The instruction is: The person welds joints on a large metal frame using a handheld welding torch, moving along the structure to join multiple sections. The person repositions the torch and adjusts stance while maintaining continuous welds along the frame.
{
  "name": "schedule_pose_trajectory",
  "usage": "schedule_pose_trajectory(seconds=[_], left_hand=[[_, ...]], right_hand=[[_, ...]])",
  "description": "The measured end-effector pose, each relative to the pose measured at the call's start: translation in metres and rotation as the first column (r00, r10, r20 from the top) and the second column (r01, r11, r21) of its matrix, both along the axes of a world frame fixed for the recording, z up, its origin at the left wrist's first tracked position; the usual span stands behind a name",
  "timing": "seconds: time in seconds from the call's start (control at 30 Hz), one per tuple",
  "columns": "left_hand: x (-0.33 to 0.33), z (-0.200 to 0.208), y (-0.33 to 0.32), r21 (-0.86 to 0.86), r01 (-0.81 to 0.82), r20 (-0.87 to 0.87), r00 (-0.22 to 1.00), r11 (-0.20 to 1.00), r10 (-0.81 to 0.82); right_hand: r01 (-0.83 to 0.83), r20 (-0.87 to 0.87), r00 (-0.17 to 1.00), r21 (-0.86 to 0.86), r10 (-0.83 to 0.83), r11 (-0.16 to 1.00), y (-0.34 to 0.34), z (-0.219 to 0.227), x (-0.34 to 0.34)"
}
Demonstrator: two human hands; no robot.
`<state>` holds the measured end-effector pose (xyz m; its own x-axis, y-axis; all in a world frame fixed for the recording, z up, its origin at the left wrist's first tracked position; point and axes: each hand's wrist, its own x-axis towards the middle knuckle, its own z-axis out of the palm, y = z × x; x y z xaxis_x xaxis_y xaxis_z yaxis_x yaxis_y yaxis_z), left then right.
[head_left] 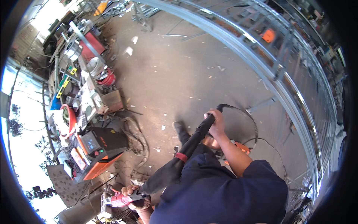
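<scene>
A long black sleeve-like thing [160,179] with a red band lies slantwise across the front of my body, wide toward the lower left and narrow at its upper right end. My right hand [216,122] is closed around the narrow end. A dark cable runs out past it and loops down on the right. At the other end my left hand [130,191] is closed around the sleeve's tip, its fingers partly hidden. Close by that hand is a red piece [120,200] with pale stripes, whose kind I cannot make out.
On the left stand a black and orange machine with a display [100,149] and a cluttered bench [89,99] with a yellow level [63,87]. Cables [140,143] lie beside the machine. Long metal rails [261,71] curve along the right. An orange tool [241,146] shows below my right forearm.
</scene>
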<state>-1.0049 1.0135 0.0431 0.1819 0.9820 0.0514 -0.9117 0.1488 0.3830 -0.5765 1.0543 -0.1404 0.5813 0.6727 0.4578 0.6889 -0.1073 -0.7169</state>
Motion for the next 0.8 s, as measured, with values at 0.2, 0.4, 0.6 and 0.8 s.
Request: schedule_pose_trajectory(seconds=[0.2, 0.4, 0.6, 0.8], left_hand=[[0.020, 0.001, 0.130, -0.097, -0.130, -0.072, 0.990, 0.987, 0.124], [0.040, 0.024, 0.278, -0.054, -0.018, -0.001, 1.000, 0.998, 0.018], [0.057, 0.009, 0.434, -0.002, 0.102, 0.076, 0.992, 0.995, -0.102], [0.050, -0.023, 0.583, 0.046, 0.129, 0.188, 0.973, 0.991, -0.135]], right_hand=[[-0.093, -0.125, 0.988, -0.049, 0.086, 0.995, 0.166, 0.002, 0.018], [-0.037, -0.220, 0.975, -0.228, -0.015, 0.973, 0.277, 0.022, 0.041], [0.031, -0.603, 0.797, 0.002, -0.023, 1.000, 0.385, -0.004, 0.059], [0.042, -0.626, 0.779, 0.119, 0.043, 0.992, 0.522, -0.009, 0.086]])
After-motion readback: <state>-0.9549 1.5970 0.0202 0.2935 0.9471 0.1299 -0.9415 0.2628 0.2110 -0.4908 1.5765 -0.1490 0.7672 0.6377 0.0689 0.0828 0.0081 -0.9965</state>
